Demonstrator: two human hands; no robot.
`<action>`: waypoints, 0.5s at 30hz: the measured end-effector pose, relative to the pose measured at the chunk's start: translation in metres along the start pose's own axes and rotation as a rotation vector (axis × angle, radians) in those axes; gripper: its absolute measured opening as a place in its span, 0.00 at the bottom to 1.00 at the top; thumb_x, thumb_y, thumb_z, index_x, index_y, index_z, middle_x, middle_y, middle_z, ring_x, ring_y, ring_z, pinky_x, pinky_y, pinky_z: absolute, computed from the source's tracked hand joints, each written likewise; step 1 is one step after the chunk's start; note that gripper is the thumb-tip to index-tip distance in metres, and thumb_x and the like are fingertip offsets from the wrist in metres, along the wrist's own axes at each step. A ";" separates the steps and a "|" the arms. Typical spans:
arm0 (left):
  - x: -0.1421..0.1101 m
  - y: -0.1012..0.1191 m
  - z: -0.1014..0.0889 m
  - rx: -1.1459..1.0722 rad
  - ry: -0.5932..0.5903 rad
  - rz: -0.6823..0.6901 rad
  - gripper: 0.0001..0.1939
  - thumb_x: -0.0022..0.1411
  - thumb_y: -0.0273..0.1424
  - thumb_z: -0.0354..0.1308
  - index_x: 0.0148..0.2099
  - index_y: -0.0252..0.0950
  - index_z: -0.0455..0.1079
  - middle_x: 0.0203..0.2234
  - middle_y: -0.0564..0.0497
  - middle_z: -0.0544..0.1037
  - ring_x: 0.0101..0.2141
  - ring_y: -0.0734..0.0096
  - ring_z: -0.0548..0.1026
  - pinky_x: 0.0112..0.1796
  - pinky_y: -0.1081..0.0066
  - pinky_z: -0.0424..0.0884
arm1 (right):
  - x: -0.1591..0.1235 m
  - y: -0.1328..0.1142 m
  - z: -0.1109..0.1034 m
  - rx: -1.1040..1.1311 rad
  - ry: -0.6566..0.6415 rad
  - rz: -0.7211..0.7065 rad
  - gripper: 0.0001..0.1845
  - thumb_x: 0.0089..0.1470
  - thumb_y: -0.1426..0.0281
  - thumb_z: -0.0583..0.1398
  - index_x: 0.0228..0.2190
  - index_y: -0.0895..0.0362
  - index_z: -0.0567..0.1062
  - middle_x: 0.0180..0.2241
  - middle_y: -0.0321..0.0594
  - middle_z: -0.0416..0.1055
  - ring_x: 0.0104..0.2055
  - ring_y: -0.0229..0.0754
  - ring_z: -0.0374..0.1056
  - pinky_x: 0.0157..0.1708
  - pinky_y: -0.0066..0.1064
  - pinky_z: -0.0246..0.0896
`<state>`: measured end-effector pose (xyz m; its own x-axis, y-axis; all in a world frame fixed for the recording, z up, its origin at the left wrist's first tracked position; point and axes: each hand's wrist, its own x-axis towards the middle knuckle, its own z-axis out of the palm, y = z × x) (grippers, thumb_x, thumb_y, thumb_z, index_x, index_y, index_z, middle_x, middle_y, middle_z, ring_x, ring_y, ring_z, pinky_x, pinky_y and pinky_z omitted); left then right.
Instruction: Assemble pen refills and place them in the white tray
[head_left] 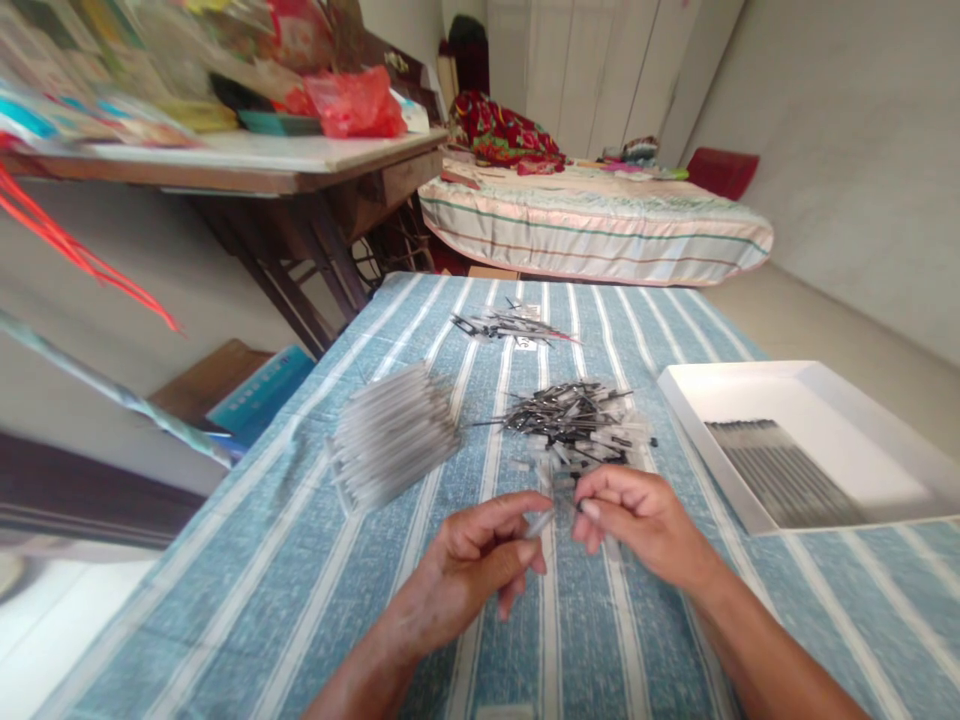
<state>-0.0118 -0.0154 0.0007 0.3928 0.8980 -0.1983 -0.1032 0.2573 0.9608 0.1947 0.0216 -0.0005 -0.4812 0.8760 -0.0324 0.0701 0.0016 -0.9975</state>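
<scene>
Between the thumb and forefinger of my left hand (487, 555) is a translucent pen barrel (538, 524), its near end hidden in the fingers. My right hand (630, 520) faces it closely, pinching a small black piece (579, 505) whose exact kind is too small and blurred to make out. Just beyond my fingertips lies a loose pile of black and clear pen parts (574, 415), mixed with short whitish pieces. To the left of my hands, a stack of long translucent tubes (394, 435) is lined up in rows.
A shallow white box (840, 400) at right holds a row of dark, slim pens (780, 475). Farther back on the striped cloth (315, 570) lies a smaller heap of thin parts (514, 325). A cluttered desk (352, 155) stands left, a bed (592, 225) behind.
</scene>
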 end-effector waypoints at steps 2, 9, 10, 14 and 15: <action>0.000 0.001 0.001 -0.006 0.007 -0.007 0.19 0.55 0.32 0.57 0.51 0.38 0.67 0.23 0.54 0.72 0.18 0.81 0.65 0.16 0.79 0.61 | 0.000 0.000 0.005 0.243 0.014 -0.043 0.06 0.54 0.67 0.57 0.33 0.58 0.69 0.24 0.38 0.75 0.23 0.37 0.69 0.25 0.29 0.64; 0.000 -0.001 0.003 0.007 -0.025 0.007 0.18 0.56 0.31 0.57 0.50 0.40 0.67 0.23 0.54 0.71 0.18 0.81 0.63 0.16 0.81 0.57 | 0.002 0.012 0.023 0.467 0.095 -0.073 0.07 0.49 0.68 0.62 0.31 0.58 0.75 0.19 0.36 0.74 0.17 0.34 0.66 0.17 0.24 0.61; 0.000 -0.001 0.003 0.006 -0.027 0.012 0.18 0.56 0.31 0.57 0.51 0.40 0.67 0.23 0.54 0.71 0.18 0.82 0.63 0.16 0.81 0.57 | 0.002 0.014 0.025 0.471 0.107 -0.069 0.07 0.49 0.68 0.62 0.30 0.58 0.75 0.19 0.36 0.74 0.17 0.33 0.66 0.18 0.24 0.61; 0.000 -0.003 0.003 0.007 -0.026 0.029 0.18 0.57 0.30 0.56 0.51 0.40 0.67 0.23 0.54 0.71 0.18 0.82 0.63 0.15 0.81 0.56 | 0.003 0.016 0.027 0.497 0.120 -0.065 0.06 0.48 0.68 0.63 0.30 0.57 0.76 0.20 0.36 0.75 0.17 0.33 0.66 0.18 0.25 0.62; 0.000 -0.003 0.003 0.008 -0.024 0.032 0.18 0.57 0.30 0.56 0.51 0.40 0.67 0.23 0.54 0.71 0.18 0.82 0.63 0.15 0.81 0.56 | 0.003 0.016 0.028 0.506 0.122 -0.065 0.06 0.48 0.68 0.63 0.31 0.57 0.77 0.20 0.36 0.75 0.17 0.34 0.66 0.18 0.24 0.62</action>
<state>-0.0088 -0.0174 -0.0012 0.4115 0.8967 -0.1632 -0.1084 0.2260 0.9681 0.1704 0.0110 -0.0186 -0.3632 0.9317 0.0077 -0.4019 -0.1492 -0.9035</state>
